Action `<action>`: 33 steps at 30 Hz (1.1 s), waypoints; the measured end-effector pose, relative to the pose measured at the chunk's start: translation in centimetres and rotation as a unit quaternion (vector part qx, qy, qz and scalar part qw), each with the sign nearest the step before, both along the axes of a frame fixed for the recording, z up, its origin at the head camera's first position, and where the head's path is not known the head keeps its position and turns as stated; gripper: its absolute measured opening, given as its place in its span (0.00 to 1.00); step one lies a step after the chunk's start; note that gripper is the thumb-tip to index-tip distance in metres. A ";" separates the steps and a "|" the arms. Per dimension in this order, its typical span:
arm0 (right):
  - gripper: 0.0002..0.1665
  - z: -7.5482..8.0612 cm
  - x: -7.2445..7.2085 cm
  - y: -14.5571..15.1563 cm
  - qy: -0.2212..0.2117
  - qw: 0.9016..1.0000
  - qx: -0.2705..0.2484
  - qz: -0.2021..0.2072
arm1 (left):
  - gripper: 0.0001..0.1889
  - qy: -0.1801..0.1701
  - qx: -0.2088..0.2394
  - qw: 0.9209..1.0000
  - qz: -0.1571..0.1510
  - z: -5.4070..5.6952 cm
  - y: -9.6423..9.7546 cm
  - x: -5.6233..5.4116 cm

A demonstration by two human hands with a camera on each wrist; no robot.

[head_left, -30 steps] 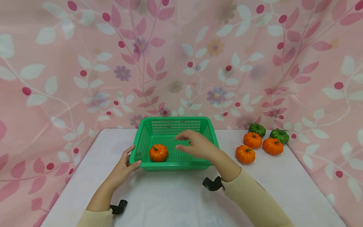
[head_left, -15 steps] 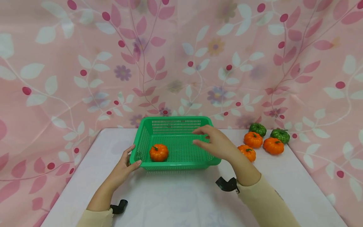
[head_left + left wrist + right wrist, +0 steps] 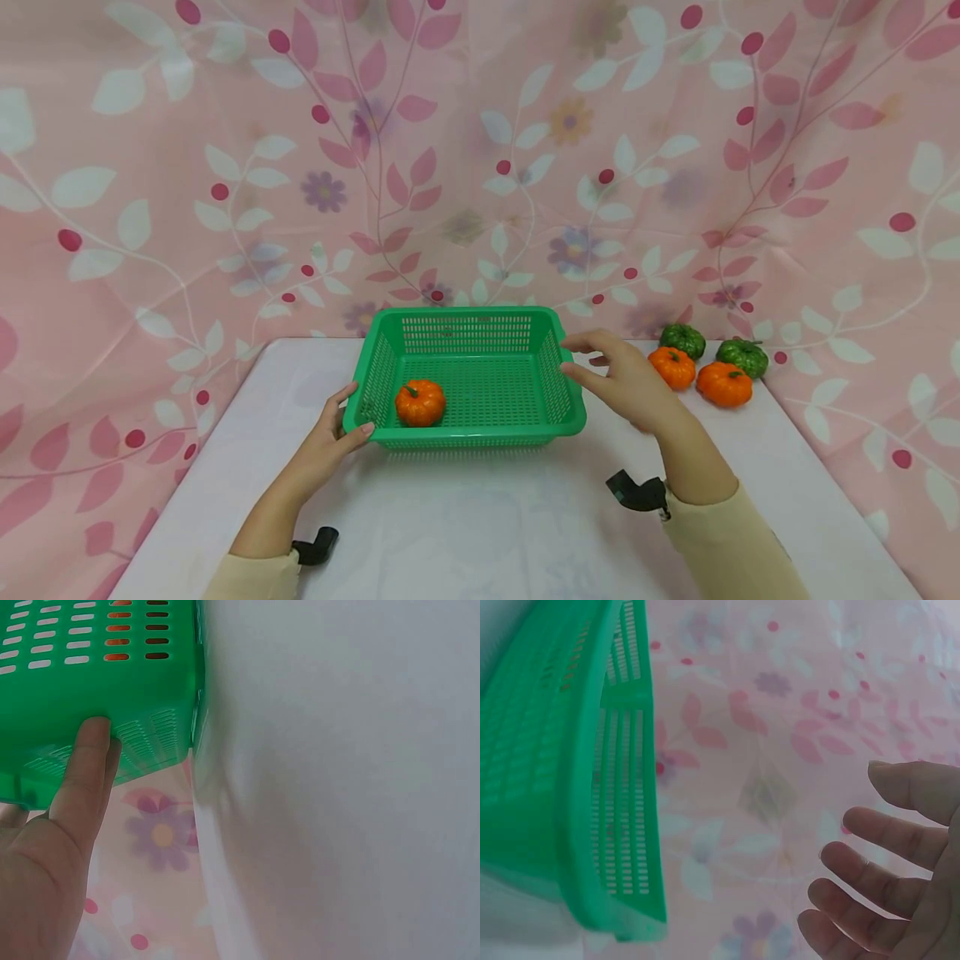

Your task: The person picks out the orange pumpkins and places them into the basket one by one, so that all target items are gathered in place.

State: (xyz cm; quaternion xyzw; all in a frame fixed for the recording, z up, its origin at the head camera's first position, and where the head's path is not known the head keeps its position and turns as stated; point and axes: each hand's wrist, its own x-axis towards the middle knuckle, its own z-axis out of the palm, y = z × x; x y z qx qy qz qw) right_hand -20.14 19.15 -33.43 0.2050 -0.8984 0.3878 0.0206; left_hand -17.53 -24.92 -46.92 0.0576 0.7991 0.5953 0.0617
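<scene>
A green slotted plastic basket (image 3: 480,435) stands on the table in the head view. My left hand (image 3: 318,446) holds its front left corner, the thumb at the front rim and the fingers along the left side. The left wrist view shows the thumb (image 3: 86,769) against the basket wall (image 3: 142,697). One small orange pumpkin (image 3: 420,404) lies inside, at the front left. My right hand (image 3: 626,379) hovers at the basket's right rim, holding nothing; its fingers (image 3: 877,881) are spread and relaxed in the right wrist view, apart from the basket (image 3: 574,787).
Right of the basket, orange pumpkins (image 3: 723,384) (image 3: 672,368) and green pumpkins (image 3: 682,342) (image 3: 742,358) sit near the table's back right corner. My right hand and forearm hide another orange one. A floral curtain (image 3: 465,167) hangs behind the white table (image 3: 465,517).
My right hand has moved right, from above the inside of the basket to its right rim, and now covers the nearest orange pumpkin. The left hand and basket stay put.
</scene>
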 end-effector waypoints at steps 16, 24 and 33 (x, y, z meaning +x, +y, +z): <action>0.29 -1.3 -0.3 4.8 0.010 0.999 0.007 -0.042 | 0.44 0.000 0.007 1.000 0.000 0.2 -0.1 0.2; 0.28 -2.1 -0.3 6.6 0.010 0.997 0.029 -0.072 | 0.44 -0.005 0.005 1.000 0.000 0.1 -0.1 0.1; 0.30 -3.6 -0.4 8.0 -0.003 0.995 0.034 -0.096 | 0.44 -0.002 0.007 1.000 -0.001 0.1 0.0 0.1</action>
